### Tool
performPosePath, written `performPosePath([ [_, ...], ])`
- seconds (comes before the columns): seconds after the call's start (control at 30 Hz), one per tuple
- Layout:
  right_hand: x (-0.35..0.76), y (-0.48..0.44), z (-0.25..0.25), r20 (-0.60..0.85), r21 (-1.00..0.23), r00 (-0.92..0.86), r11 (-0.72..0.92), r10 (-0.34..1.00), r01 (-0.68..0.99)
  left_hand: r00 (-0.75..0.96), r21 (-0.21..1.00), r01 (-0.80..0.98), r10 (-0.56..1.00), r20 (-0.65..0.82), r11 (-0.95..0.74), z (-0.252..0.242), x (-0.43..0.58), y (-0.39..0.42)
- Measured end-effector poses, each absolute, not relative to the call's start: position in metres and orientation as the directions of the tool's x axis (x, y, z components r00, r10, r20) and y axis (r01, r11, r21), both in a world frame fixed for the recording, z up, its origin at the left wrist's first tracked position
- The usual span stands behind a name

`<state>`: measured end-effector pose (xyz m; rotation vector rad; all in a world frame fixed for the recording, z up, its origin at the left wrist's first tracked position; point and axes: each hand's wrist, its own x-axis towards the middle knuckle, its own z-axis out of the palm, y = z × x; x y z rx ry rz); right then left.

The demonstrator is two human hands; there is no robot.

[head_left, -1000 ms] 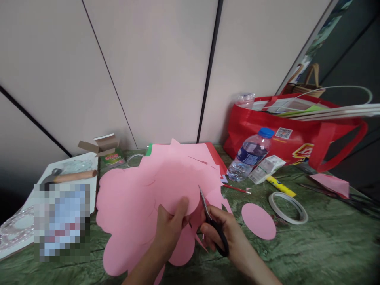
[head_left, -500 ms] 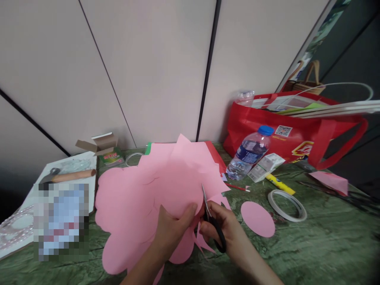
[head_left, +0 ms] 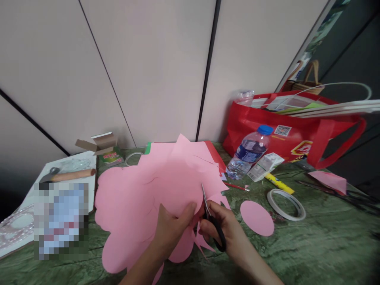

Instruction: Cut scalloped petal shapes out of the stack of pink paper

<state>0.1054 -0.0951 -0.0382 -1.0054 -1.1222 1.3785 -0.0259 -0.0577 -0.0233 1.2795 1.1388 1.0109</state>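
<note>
My left hand (head_left: 175,225) grips a sheet of pink paper (head_left: 178,186), thumb on top and the other fingers hidden beneath it. In my right hand (head_left: 221,223) is a pair of scissors (head_left: 219,233) with black handles, its blades pointing up and away at the sheet's right edge. Under and around the sheet lie pink paper pieces with scalloped, rounded edges (head_left: 118,198). Narrow pink offcuts (head_left: 204,241) hang or lie just below the scissors. A pink paper oval (head_left: 257,217) rests on the table to the right of my right hand.
A tape roll (head_left: 286,204), yellow glue stick (head_left: 279,183), small white carton (head_left: 265,167) and water bottle (head_left: 249,152) stand or lie at right, before a red bag (head_left: 297,130). At left are an open box (head_left: 109,154) and a wooden-handled hammer (head_left: 74,175) on a white board.
Hardly anything differs. Both hands, the paper and the scissors keep nearly the same place; the whole view has shifted very slightly.
</note>
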Motion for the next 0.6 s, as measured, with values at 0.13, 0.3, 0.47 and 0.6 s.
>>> performPosePath([
  [0.13,0.1053,-0.0958,-0.0404,-0.011,-0.980,-0.096,-0.030,0.995,-0.199,0.181,0.999,0.036,0.983,-0.040,0.035,-0.0280,-0.0273,-0.0577],
  [0.3,0.1052,-0.0951,-0.0434,-0.014,-0.984,-0.087,-0.029,0.996,-0.174,0.174,0.999,0.017,0.983,-0.052,0.050,-0.0272,-0.0272,-0.0571],
  [0.47,0.1053,-0.0961,-0.0418,-0.018,-0.982,-0.085,-0.033,0.996,-0.185,0.152,0.998,0.013,0.986,-0.067,0.066,-0.0227,-0.0264,-0.0570],
  [0.6,0.1051,-0.0962,-0.0419,-0.019,-0.982,-0.079,-0.034,0.997,-0.187,0.147,0.998,0.015,0.987,-0.062,0.060,-0.0205,-0.0251,-0.0573],
])
